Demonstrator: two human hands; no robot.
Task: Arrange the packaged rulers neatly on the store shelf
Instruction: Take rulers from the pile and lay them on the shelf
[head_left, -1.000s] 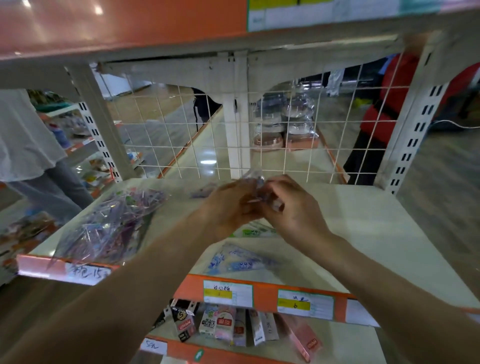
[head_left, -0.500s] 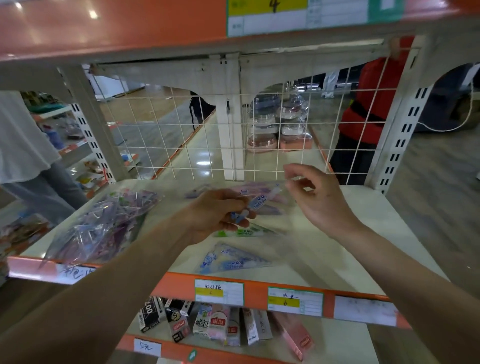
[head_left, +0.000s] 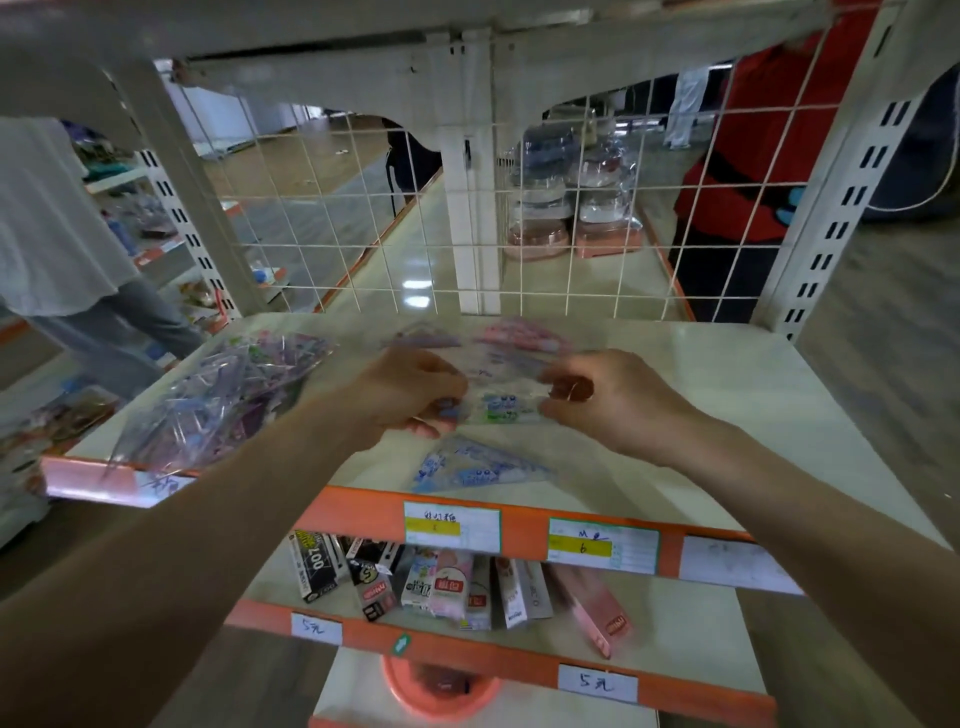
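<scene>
On the glossy cream shelf (head_left: 727, 415), far left: one loose heap of crinkled clear-plastic ruler bags (head_left: 223, 395), number not countable. Centre-left: left hand (head_left: 410, 389), fingers curled, pinching the left end of one flat transparent ruler packet (head_left: 501, 408) with blue and green print, held just above the board. Right of it: right hand (head_left: 613, 400), thumb and forefinger pinching the packet's other end. In front: one triangular clear packet (head_left: 478, 467), flat near the edge. Behind: blurred pink and purple packets (head_left: 519, 335) before a white wire grid (head_left: 597, 234).
</scene>
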